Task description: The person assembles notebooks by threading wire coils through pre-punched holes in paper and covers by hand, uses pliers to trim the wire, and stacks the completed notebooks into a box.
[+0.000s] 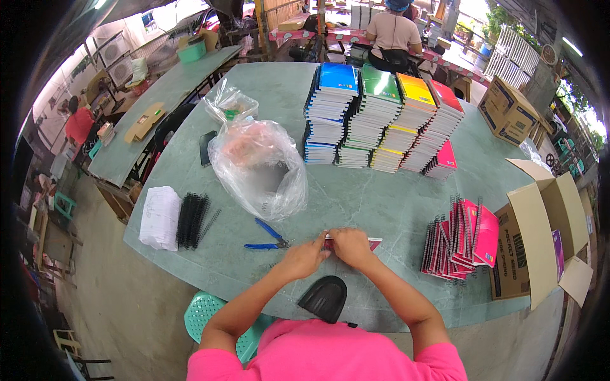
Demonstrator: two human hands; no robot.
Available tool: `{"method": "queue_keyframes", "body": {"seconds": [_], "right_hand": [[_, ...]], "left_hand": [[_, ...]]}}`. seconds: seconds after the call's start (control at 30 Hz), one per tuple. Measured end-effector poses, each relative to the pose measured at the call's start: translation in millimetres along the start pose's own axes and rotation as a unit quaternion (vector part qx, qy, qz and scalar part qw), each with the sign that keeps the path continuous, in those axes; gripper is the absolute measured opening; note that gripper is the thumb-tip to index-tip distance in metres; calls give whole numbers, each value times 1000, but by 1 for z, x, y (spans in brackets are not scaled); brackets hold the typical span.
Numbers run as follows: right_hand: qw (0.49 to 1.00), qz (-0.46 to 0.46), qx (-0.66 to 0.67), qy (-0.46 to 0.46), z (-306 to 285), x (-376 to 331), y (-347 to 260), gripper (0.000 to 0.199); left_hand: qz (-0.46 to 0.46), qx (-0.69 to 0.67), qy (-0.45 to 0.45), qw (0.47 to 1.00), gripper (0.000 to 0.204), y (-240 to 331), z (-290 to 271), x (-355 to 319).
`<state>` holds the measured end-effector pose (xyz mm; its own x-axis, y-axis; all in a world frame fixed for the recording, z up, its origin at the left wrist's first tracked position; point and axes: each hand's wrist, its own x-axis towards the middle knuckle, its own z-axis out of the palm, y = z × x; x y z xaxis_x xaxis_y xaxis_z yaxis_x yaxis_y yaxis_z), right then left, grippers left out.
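Observation:
Both of my hands meet on a small red-covered notebook lying flat near the front edge of the green table. My left hand pinches its left end and my right hand covers its middle; most of the notebook is hidden under them. Blue-handled pliers lie just left of my left hand. A row of pink spiral notebooks stands on edge to my right.
Tall stacks of coloured notebooks fill the far middle. A crumpled clear plastic bag, black spiral coils and a white paper stack lie left. An open cardboard box sits right. A person sits beyond.

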<state>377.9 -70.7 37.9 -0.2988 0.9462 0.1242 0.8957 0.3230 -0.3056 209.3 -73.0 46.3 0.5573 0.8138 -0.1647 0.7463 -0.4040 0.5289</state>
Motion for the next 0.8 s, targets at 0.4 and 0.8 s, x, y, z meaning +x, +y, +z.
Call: {"method": "queue_keyframes", "body": {"seconds": [0.4, 0.8], "right_hand": [[960, 23, 277, -37, -24, -1, 5, 18], [978, -34, 203, -17, -21, -5, 3, 21]], "left_hand": [[34, -132, 153, 979, 28, -2, 0, -4], [53, -135, 274, 951, 23, -6, 8, 9]]}}
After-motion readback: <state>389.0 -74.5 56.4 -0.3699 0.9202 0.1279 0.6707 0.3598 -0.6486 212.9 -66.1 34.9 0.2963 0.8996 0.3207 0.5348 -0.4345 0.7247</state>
